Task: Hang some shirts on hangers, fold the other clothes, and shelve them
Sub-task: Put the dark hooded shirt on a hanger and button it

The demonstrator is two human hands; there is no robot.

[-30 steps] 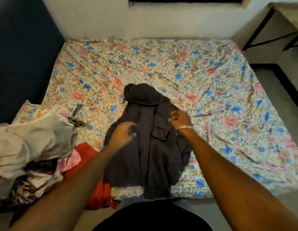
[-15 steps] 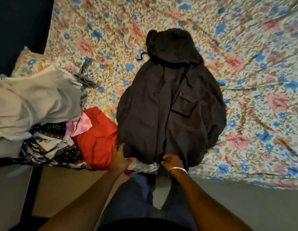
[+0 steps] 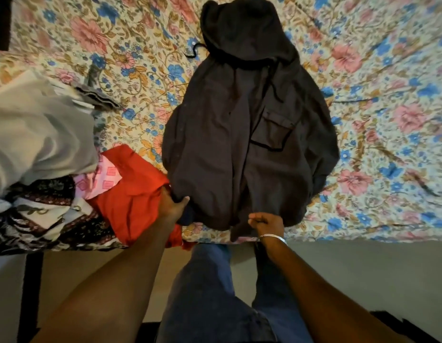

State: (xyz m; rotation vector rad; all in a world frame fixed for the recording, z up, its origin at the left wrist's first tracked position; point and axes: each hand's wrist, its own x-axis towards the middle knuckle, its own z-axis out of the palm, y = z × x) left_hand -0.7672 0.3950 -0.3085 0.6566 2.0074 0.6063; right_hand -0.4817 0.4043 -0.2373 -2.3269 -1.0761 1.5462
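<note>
The dark hooded jacket (image 3: 242, 134) lies flat on the floral bedsheet (image 3: 388, 95), hood far from me. My left hand (image 3: 171, 206) and right hand (image 3: 265, 222) each pinch its bottom hem. I think I am folding; next I should bring the hem evenly toward the hood.
</note>
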